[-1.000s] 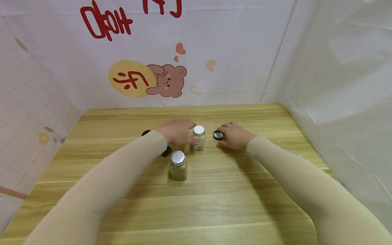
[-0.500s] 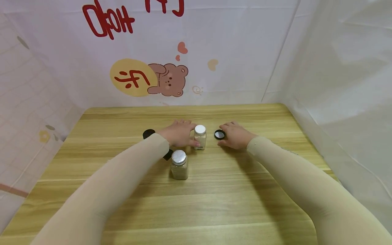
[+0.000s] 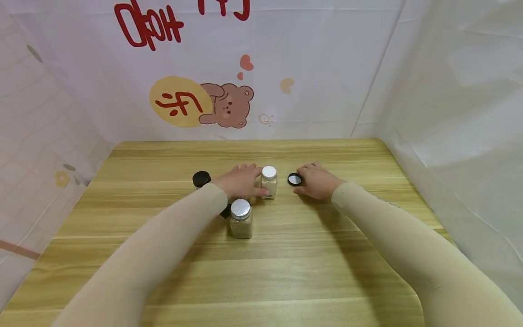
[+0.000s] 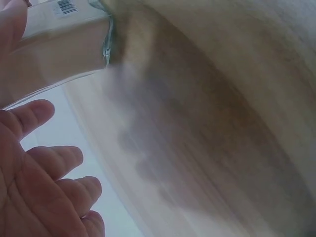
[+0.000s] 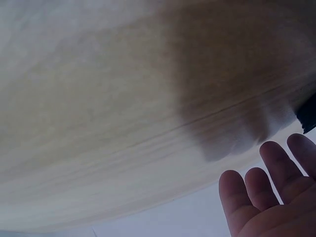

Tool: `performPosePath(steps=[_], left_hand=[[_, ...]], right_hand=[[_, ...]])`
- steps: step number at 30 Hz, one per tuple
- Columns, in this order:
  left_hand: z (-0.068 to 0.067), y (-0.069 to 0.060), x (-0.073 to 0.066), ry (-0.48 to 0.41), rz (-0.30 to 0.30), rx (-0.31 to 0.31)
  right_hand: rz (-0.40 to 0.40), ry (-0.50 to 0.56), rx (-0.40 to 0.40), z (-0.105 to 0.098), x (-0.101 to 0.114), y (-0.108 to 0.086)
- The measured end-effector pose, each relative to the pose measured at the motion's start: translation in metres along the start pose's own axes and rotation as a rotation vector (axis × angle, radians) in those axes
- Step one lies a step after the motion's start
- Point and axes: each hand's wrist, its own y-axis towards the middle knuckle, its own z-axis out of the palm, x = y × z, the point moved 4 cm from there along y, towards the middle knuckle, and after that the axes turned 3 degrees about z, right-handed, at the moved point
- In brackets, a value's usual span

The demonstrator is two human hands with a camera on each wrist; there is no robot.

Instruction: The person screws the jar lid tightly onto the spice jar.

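My left hand is at a small glass jar with a white lid, its thumb and forefinger on either side. The left wrist view shows the jar's pale contents and barcode label, the thumb on the glass and the other fingers spread below. My right hand has thumb and forefinger about a black lid whose pale inside faces up. In the right wrist view only the black edge shows, beside straight fingers; the thumb is out of sight.
Nearer to me stands a square jar with a silver lid and beige contents. A black-topped jar is partly behind the left sleeve, and another black piece shows beside it. The wooden table meets white printed sheeting.
The whole head view has drifted slightly to the right, uncovering more of the black-topped jar. Both hands, the white-lidded jar and the black lid keep their places.
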Motion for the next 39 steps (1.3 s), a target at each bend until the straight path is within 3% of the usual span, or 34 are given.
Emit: performPosePath(steps=[19, 27, 39], left_hand=[[0.014, -0.001, 0.010, -0.076, -0.011, -0.039], [0.020, -0.002, 0.011, -0.115, 0.008, -0.051], [0.026, 0.001, 0.015, -0.190, -0.021, -0.040]], right_hand=[[-0.043, 0.043, -0.046, -0.002, 0.008, 0.000], [-0.062, 0.067, -0.115, -0.007, 0.007, -0.002], [-0.122, 0.172, -0.186, -0.031, 0.020, -0.004]])
